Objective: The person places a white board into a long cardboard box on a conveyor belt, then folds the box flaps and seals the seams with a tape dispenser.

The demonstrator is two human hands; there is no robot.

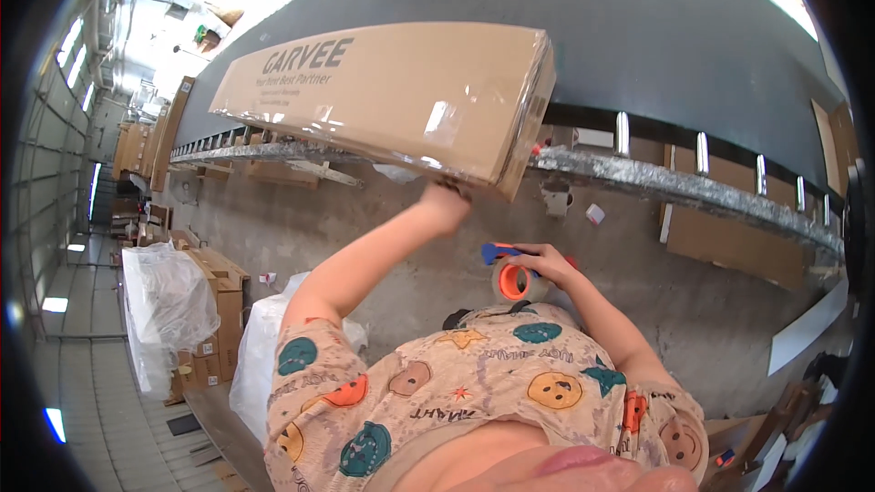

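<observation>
The long cardboard carton (392,91) lies on the dark conveyor belt (674,36), its right end jutting past the side rail (656,179). Clear tape already covers that end; whether any seam remains untaped is unclear. The left hand (447,204) meets its underside, fingers hidden, grip uncertain; the right hand (549,262) grasps a tape dispenser (498,254).

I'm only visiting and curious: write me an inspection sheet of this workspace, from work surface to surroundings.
Surface: dark grey conveyor-like bed, metal rail along its near side.
Job's things: long cardboard box, jutting over the rail; blue-and-orange tape dispenser.
Clutter: cardboard sheet and small white item, both below the rail.
Hands: left hand at the box's near underside, fingers largely hidden; right hand holds the tape dispenser.
Cables: none clearly seen.
Surroundings: cardboard boxes at left, partly under clear plastic.
</observation>
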